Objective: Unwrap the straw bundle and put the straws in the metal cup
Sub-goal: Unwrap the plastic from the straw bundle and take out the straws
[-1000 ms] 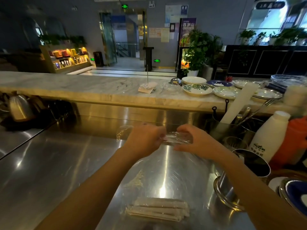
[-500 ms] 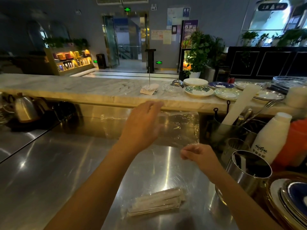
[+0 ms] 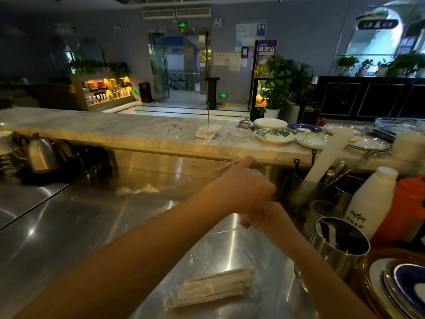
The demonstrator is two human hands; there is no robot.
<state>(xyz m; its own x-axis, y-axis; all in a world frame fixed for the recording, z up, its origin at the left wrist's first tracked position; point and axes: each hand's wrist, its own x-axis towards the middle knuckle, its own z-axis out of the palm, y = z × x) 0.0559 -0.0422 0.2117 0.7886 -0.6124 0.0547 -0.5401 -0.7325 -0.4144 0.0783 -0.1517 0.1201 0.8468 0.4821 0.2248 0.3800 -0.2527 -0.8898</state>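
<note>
On the steel worktop (image 3: 69,238), near its front edge, lies one bundle of straws (image 3: 212,287). The straws are thin, pale and paper-like, lying side by side, and clear film is partly around them; I cannot count them. One metal cup (image 3: 340,247) stands to the right of the bundle, apart from it; it is round, shiny and open at the top, with something dark inside. Two hands are over the worktop, behind the bundle. The left hand (image 3: 243,186) has its forefinger stretched forward and the other fingers curled in, and a thin clear sheet of film (image 3: 225,245) seems to hang under the hands; it is hard to see. The right hand (image 3: 268,217) is below the left one, with fingers bent, and I cannot tell if they pinch the film. Half a second ago the left hand was flat and open against the raised film and the hands were apart; now they cross. The bundle stays in nearly the same place. One white bottle (image 3: 370,203) stands behind the cup.
</note>
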